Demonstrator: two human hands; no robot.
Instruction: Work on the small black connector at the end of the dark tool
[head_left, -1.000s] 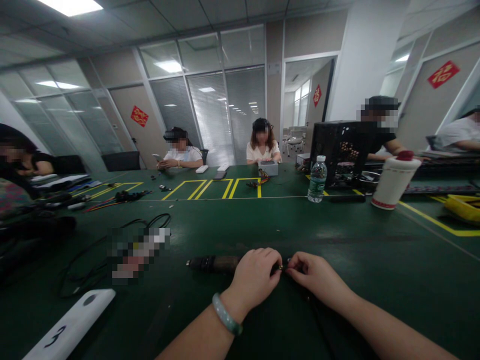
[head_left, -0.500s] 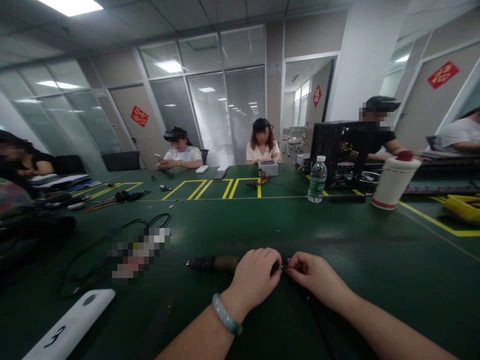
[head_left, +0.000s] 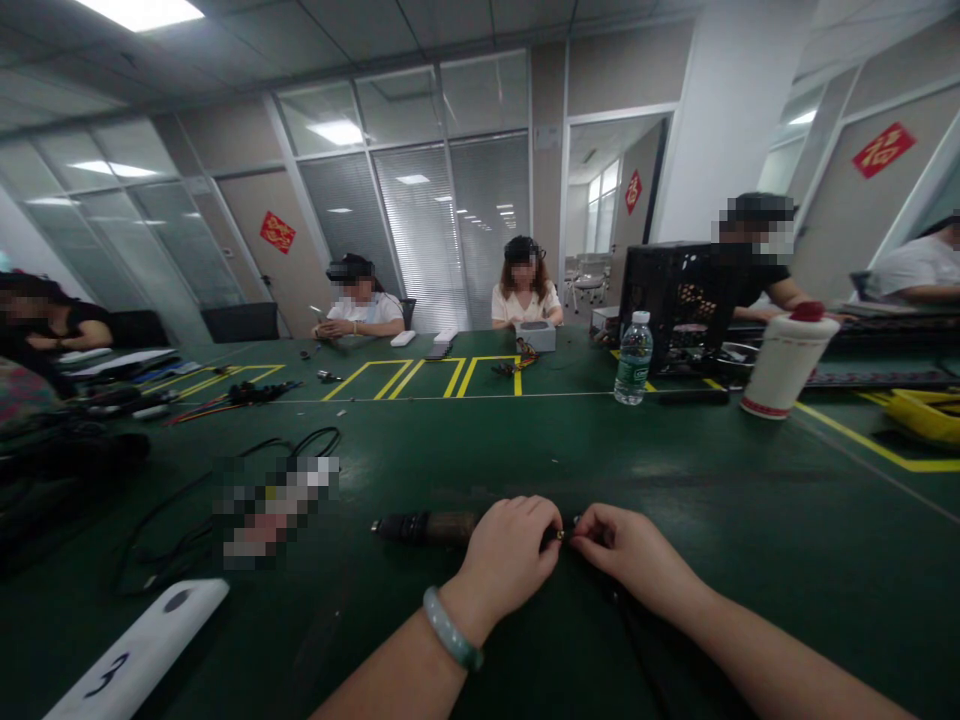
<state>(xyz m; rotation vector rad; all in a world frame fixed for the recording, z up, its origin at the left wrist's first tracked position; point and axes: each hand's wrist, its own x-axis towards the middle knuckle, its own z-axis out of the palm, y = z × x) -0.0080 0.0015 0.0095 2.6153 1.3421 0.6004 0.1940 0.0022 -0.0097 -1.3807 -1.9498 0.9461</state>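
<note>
A dark electric screwdriver [head_left: 439,529] lies on the green table with its tip pointing left. My left hand [head_left: 514,550], with a pale bangle on the wrist, is closed around the tool's rear end. A small brass-coloured bit shows at that end by my fingertips. Just to the right, my right hand [head_left: 619,550] pinches a small dark piece, seemingly the end of the black cord [head_left: 628,625] running down toward me. The two sets of fingertips are close together, with a slight gap between them. What lies inside both grips is mostly hidden.
A white case marked 3 [head_left: 142,650] lies at the lower left, near a black cable [head_left: 176,470]. Ahead stand a water bottle [head_left: 634,365], a white tumbler [head_left: 787,365] and a black computer case [head_left: 660,300]. Several people sit around the table.
</note>
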